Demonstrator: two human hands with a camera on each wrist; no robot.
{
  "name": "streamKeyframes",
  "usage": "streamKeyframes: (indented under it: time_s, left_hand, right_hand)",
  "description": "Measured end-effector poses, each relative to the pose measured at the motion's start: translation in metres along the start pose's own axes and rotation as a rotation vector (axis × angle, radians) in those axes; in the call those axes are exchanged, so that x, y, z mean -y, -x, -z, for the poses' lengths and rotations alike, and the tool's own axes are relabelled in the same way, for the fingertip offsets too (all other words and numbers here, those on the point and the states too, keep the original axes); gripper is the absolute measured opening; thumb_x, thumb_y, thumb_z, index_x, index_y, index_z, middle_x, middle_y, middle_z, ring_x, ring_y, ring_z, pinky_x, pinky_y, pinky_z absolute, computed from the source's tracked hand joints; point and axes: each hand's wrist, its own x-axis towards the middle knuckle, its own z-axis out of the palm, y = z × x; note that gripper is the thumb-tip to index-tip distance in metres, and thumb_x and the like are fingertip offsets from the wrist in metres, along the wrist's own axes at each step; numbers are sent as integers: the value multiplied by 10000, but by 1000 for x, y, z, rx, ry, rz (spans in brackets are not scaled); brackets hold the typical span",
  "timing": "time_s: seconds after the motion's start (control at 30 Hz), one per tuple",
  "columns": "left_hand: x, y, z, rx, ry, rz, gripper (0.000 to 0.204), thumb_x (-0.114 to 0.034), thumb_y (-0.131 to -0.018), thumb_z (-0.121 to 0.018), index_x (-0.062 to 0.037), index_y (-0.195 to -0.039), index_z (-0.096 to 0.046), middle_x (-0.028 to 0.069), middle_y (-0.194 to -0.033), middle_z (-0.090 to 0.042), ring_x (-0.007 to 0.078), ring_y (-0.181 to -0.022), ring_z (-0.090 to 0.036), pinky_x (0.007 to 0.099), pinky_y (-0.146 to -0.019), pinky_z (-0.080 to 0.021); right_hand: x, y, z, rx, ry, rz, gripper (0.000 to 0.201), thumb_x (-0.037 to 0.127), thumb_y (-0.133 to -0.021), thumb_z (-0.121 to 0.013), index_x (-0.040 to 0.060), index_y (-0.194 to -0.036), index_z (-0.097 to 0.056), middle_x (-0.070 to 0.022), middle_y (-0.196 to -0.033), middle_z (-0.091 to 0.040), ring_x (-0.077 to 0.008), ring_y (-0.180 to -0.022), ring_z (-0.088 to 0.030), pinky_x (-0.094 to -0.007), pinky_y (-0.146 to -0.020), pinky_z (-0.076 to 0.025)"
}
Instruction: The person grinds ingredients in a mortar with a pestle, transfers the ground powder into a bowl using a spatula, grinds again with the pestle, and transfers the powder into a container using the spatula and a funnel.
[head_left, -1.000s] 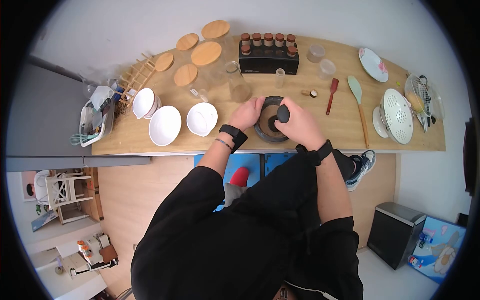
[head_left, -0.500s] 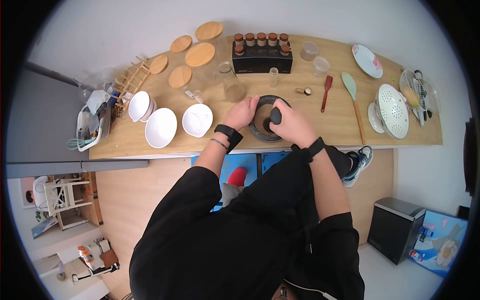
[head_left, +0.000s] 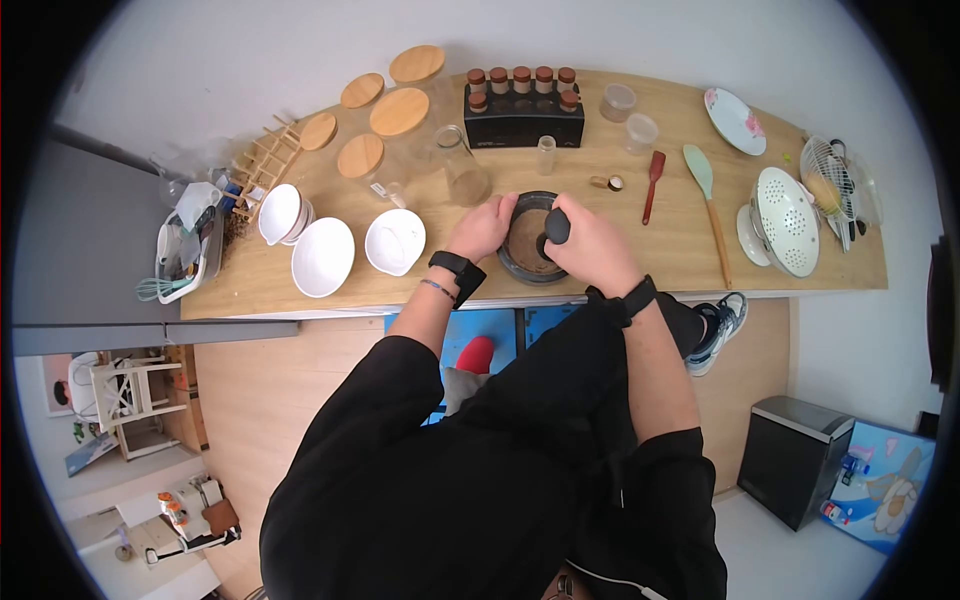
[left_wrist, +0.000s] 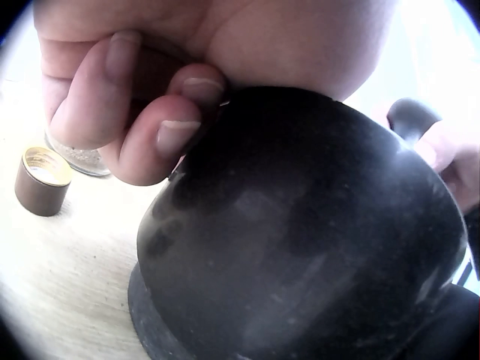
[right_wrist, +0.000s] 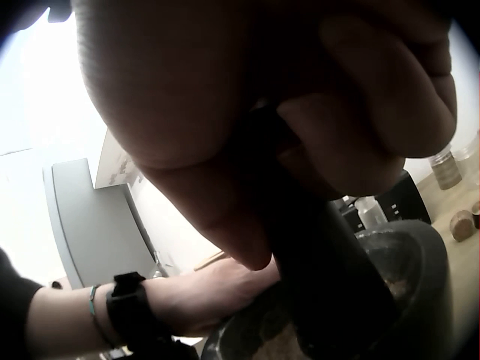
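Observation:
A dark stone mortar [head_left: 505, 262] stands near the table's front edge with brown ground matter inside. My left hand [head_left: 482, 230] grips its left rim; in the left wrist view that hand's fingers [left_wrist: 176, 135] curl at the rim of the mortar [left_wrist: 300, 225]. My right hand [head_left: 598, 250] is wrapped round the black pestle [head_left: 557, 227], whose lower end stands in the mortar, right of its middle. In the right wrist view the pestle [right_wrist: 322, 262] slants down from the curled fingers of my right hand [right_wrist: 262, 97] into the bowl.
White bowls [head_left: 323, 257] and jars with wooden lids [head_left: 400, 111] stand to the left. Behind are a glass flask [head_left: 466, 180] and a black spice rack [head_left: 524, 125]. Rightward lie a red spatula [head_left: 653, 188], a green spatula [head_left: 710, 205] and a white colander [head_left: 786, 222].
The head view has shifted, moving the whole scene slightly left. Within the mortar the pestle has changed its tilt and place a little, with my right hand round it; my left hand stays on the rim.

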Motion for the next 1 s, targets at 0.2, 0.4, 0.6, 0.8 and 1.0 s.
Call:
streamKeyframes:
  time_s: [0.2, 0.4, 0.6, 0.8, 1.0]
  left_hand:
    - [-2, 1, -3, -17, 31, -34, 564, -471, -1039, -353, 2, -994, -657, 286, -997, -667, 458, -1012, -612, 506, -892, -472]
    - [2, -2, -3, 18, 28, -10, 568, -475, -1040, -347, 2, -1022, -655, 288, -1009, -665, 461, -1024, -608, 505, -896, -471]
    - [-1, -1, 2, 33, 8, 35, 556, -483, -1039, -371, -8, -1113, -650, 282, -1075, -660, 454, -1071, -601, 467, -919, -470]
    - [1, -3, -3, 6, 44, -42, 574, -484, -1038, -347, 3, -1036, -652, 288, -1038, -657, 452, -1026, -606, 493, -892, -468]
    - [-1, -2, -5, 21, 53, -1, 575, -482, -1039, -347, 7, -1034, -650, 288, -1042, -655, 453, -1037, -601, 494, -894, -465]
  right_hand:
    - [-2, 3, -1, 78, 111, 0, 333, 173, -747, -669, 116, -1060, -571, -204, -811, -680, -435, -802, -649, -520, -664, -507]
    - [5, 7, 9, -32, -12, 16, 347, 166, -753, -664, 117, -1082, -568, -207, -803, -676, -436, -800, -650, -521, -669, -510]
    - [-16, 0, 0, -72, -195, -58, 349, 213, -738, -754, 62, -1006, -590, -151, -797, -651, -301, -750, -656, -395, -683, -501]
    - [-31, 3, 32, -121, -350, -231, 371, 262, -730, -793, 47, -944, -581, -68, -732, -594, -175, -695, -578, -332, -654, -467]
    - [-18, 14, 29, -147, -381, -169, 374, 272, -734, -781, 34, -940, -578, -94, -748, -612, -226, -703, -601, -358, -670, -479]
